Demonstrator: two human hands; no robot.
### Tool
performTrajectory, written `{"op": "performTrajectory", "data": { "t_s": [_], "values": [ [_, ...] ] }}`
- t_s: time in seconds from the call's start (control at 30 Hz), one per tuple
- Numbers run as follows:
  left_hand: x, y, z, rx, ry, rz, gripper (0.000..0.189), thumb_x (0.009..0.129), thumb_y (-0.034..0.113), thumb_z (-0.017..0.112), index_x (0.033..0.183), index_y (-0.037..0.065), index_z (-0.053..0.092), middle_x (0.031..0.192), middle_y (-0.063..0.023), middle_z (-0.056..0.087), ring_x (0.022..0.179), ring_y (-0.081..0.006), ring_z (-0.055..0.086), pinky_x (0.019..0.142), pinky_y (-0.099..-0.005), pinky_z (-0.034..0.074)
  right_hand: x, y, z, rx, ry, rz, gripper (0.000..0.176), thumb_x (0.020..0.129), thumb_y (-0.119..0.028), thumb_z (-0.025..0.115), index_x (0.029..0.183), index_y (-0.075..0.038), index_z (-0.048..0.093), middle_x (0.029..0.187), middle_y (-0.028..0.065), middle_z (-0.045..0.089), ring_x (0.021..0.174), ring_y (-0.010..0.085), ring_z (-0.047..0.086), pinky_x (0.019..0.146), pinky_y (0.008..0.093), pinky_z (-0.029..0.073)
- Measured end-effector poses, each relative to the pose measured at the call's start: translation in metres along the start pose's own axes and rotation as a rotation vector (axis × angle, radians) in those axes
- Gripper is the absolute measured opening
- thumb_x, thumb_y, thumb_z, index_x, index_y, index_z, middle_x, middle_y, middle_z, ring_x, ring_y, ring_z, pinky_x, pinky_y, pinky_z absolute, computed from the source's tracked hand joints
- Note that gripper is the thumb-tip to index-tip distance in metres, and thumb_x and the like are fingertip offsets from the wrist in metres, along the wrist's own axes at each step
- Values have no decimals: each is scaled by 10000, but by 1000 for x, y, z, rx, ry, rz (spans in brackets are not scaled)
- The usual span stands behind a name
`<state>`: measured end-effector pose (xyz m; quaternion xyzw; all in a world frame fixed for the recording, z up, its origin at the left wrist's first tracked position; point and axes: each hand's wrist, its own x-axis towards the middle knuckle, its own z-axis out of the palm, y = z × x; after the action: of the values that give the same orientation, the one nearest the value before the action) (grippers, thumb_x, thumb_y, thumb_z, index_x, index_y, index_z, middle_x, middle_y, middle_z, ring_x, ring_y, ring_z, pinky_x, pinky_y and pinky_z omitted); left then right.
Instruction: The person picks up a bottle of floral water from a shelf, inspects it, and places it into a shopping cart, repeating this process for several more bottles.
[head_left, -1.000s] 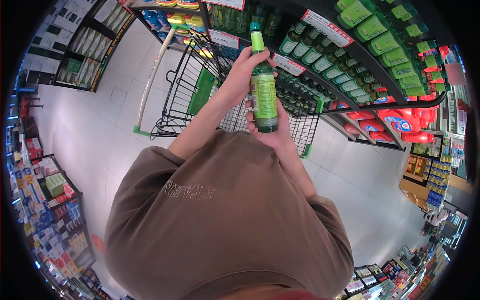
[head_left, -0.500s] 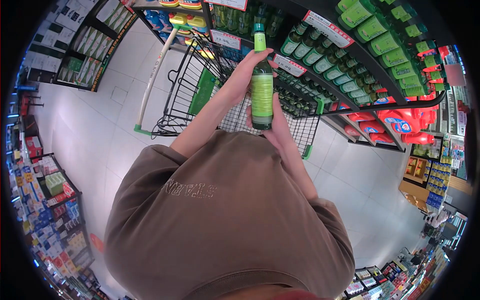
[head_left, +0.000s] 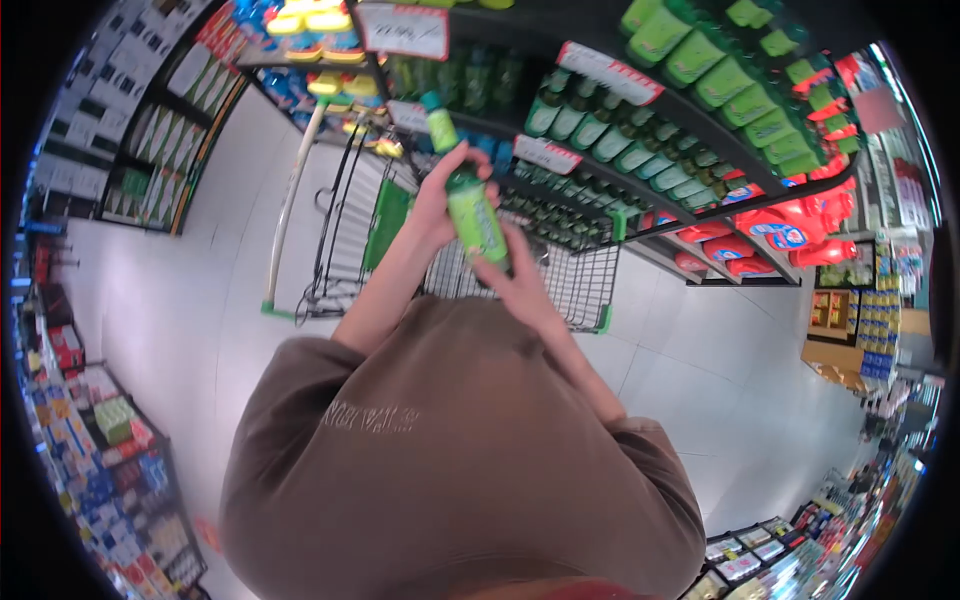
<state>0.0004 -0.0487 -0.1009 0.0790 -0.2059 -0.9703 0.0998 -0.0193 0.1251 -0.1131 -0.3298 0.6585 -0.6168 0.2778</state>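
A green glass bottle point(head_left: 476, 220) with a light green label and green cap is held over the shopping cart point(head_left: 590, 285), tilted with its neck toward the upper left. My left hand point(head_left: 440, 195) wraps round its neck and shoulder. At the lower end, the fingers and thumb of my right hand point(head_left: 520, 278) close round the base. The label's front, with blurred lettering, faces up at me. Beneath both hands, the cart's wire basket is partly hidden by the bottle and my arms.
Shelves of green bottles point(head_left: 635, 155) with price tags point(head_left: 610, 72) rise just beyond the cart. Red jugs point(head_left: 790, 228) stand on the right, yellow-capped containers point(head_left: 310, 30) at upper left. Pale tiled floor point(head_left: 700, 370) spreads on both sides. Stocked displays point(head_left: 120, 430) line the left.
The bottle has turned from upright to tilted left, and its label from dense print to large lettering. My right hand has shifted round its base. The view has shifted slightly.
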Motion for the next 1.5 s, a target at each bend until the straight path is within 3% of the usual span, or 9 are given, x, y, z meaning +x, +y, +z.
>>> {"op": "performTrajectory", "data": {
  "t_s": [0.1, 0.2, 0.33, 0.43, 0.57, 0.67, 0.77, 1.03, 1.5],
  "values": [
    [0, -6, 0, 103, -135, -40, 299, 920, 367, 519, 994, 78, 546, 831, -37, 561, 743, -214, 608, 672, -349, 506, 2, 7, -3, 185, -190, 218, 516, 808, -267, 699, 1190, -16, 458, 1020, 81, 559, 916, 146, 538, 788, 289, 446],
    [-2, -10, 11, 339, 7, -25, 276, 952, 314, 473, 1066, 65, 512, 935, -59, 561, 855, -232, 611, 723, -377, 511, -3, 16, 0, 114, -65, 56, 531, 808, -265, 698, 1202, -24, 437, 984, 76, 564, 886, 148, 537, 769, 291, 450],
    [-3, -10, 13, 940, 132, 249, 284, 961, 256, 491, 1165, 60, 466, 1006, -53, 549, 929, -160, 590, 739, -320, 526, -5, 19, -13, -5, 22, 138, 562, 805, -207, 701, 1240, -27, 395, 1067, 109, 550, 936, 154, 545, 800, 293, 450],
    [-15, -4, 40, 1005, 203, -67, 300, 960, 252, 497, 1200, 87, 425, 1077, -64, 528, 927, -129, 569, 689, -302, 535, -3, 21, -18, -96, 74, 53, 570, 803, -218, 684, 1245, -20, 383, 1105, 206, 570, 1012, 284, 596, 835, 359, 459],
    [-17, -4, 57, 1037, 153, -18, 270, 971, 243, 470, 1166, 60, 433, 1018, -62, 544, 913, -121, 569, 692, -290, 531, 1, 23, -23, -115, 143, -4, 582, 796, -213, 691, 1250, -16, 385, 1076, 193, 583, 1012, 277, 595, 852, 353, 457],
    [-10, 0, 70, 1096, 96, 109, 254, 975, 233, 462, 1147, 46, 442, 971, -52, 555, 880, -101, 561, 660, -264, 511, 9, 33, -27, -126, 140, -106, 690, 768, -224, 730, 1305, -33, 341, 1171, 194, 530, 1073, 288, 560, 885, 368, 448],
    [2, 19, 98, 1169, 43, 352, 240, 980, 206, 453, 1150, 37, 450, 971, -39, 562, 850, -87, 532, 720, -236, 443, 10, 37, -30, -12, 165, -6, 973, 717, -190, 793, 1427, -108, 133, 1288, 184, 385, 1119, 268, 497, 925, 384, 448],
    [77, 83, 193, 1271, -99, 732, 256, 971, 214, 470, 1161, 43, 471, 1013, -61, 578, 904, -96, 531, 784, -239, 428, 4, 67, -27, 174, 129, 111, 844, 760, -213, 759, 1390, -86, 211, 1240, 189, 435, 1049, 223, 551, 805, 324, 498],
    [265, 104, 203, 1608, -70, 733, 413, 938, 375, 487, 1126, 10, 445, 1014, -154, 595, 943, -256, 580, 835, -350, 437, -6, 85, -48, 288, 180, 91, 612, 819, -149, 691, 1307, -99, 325, 1110, 111, 530, 917, 165, 604, 755, 291, 494]
  ]
}}
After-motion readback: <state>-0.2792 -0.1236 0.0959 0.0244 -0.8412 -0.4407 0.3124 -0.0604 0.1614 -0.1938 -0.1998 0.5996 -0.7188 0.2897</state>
